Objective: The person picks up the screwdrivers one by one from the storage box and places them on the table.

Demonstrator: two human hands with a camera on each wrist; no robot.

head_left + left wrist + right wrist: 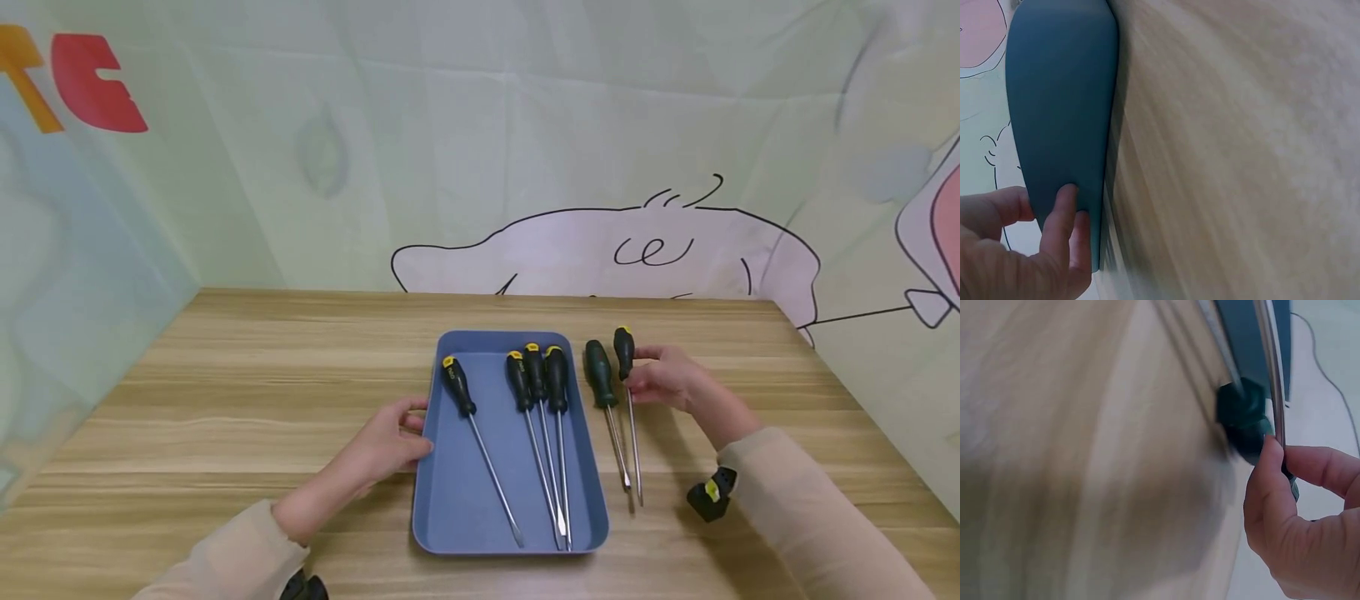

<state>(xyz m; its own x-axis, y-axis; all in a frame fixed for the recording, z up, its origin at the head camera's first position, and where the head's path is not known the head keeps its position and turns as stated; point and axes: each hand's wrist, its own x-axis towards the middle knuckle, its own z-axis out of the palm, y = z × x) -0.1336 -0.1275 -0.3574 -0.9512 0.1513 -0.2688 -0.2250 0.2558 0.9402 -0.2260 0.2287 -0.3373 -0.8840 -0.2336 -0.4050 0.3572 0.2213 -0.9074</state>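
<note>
Right of centre in the frame, the right hand [666, 380] pinches a screwdriver [624, 353] between thumb and fingers, near where the handle meets the shaft. The handle is black, slim-waisted and capped in yellow at its upper end; the long, straight shaft is silver and slants slightly toward the lower right. Just to its left lies a dark green screwdriver [598, 375] with a thicker, plain handle and a flat, bright tip.

At lower centre, the left hand [390, 442] lightly grips the left edge of a blue-grey tray [448, 504], thumb at the rim, fingers against the outer wall. The shallow, round-cornered tray sits on the wood-grained surface [262, 400], holding four yellow-capped black screwdrivers [557, 379], three grouped along its right side.
</note>
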